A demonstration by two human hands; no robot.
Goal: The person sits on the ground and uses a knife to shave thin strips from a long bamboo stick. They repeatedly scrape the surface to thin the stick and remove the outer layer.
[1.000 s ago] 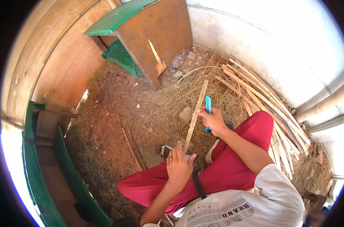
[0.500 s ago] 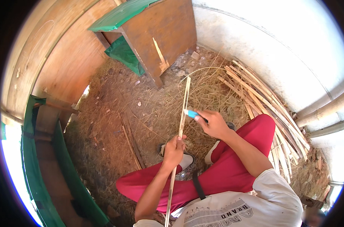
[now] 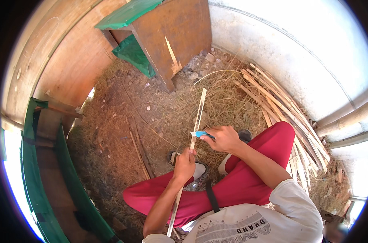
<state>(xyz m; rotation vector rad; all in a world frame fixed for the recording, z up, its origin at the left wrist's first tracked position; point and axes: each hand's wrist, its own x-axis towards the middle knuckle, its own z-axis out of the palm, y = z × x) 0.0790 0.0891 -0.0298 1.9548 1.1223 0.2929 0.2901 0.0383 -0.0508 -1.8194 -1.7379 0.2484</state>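
Observation:
My left hand (image 3: 185, 165) is closed round a long, thin bamboo strip (image 3: 200, 106), which slants up and away from my lap between my bent knees. In my right hand (image 3: 223, 139) is a blue-handled utility knife (image 3: 202, 133). Its pale blade lies across the strip just above my left fingers, touching it or very close to it. The strip's lower end runs under my left forearm toward my shirt.
Split bamboo strips (image 3: 279, 106) lie piled on the right by a white wall (image 3: 297, 44). A wooden cabinet (image 3: 174, 36) with green covering stands ahead, and a green-edged bench (image 3: 62, 162) is at left. Shavings (image 3: 228, 97) and loose sticks (image 3: 138, 150) litter the dirt floor.
My right hand has drawn the knife down along the strip toward my left hand. The strip's far tip has dropped slightly and its near end has shifted left.

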